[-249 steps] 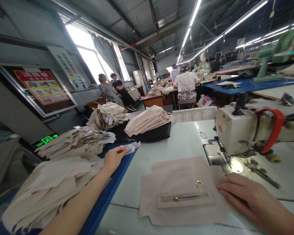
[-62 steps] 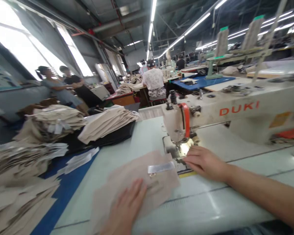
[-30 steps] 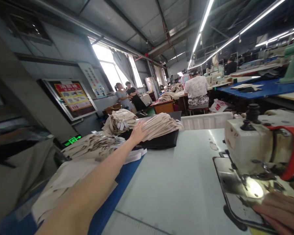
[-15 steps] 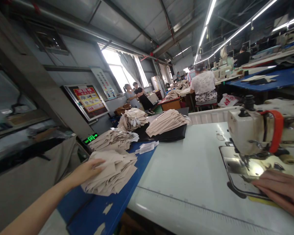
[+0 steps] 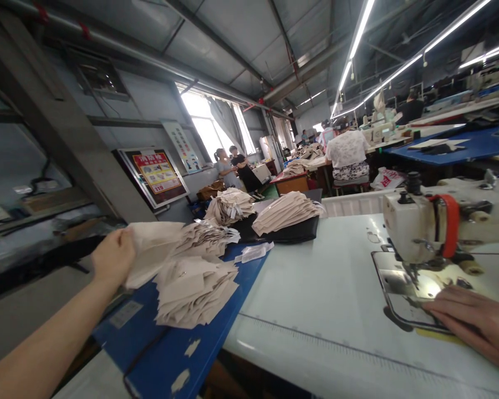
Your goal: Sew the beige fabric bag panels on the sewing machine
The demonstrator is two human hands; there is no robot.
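Observation:
My left hand (image 5: 114,255) is closed around the edge of a beige fabric piece (image 5: 156,241), lifted left of a fanned stack of similar fabric pieces (image 5: 195,291). That stack lies on a blue board (image 5: 208,346). On the right, my right hand (image 5: 474,321) lies with fingers stretched out on the bed of a sewing machine (image 5: 416,221), its fingertips beside the lit needle area. Whatever may be under those fingers is hidden.
More beige bundles (image 5: 228,205) stand behind the stack, one fanned pile (image 5: 286,211) on black material. A small translucent white packet (image 5: 254,252) lies at the board's edge. The pale machine table (image 5: 316,293) carries a printed ruler. Other people are farther back.
My left hand has risen from the stack and moved left, taking one fabric piece off it. My right hand stays almost where it was by the needle.

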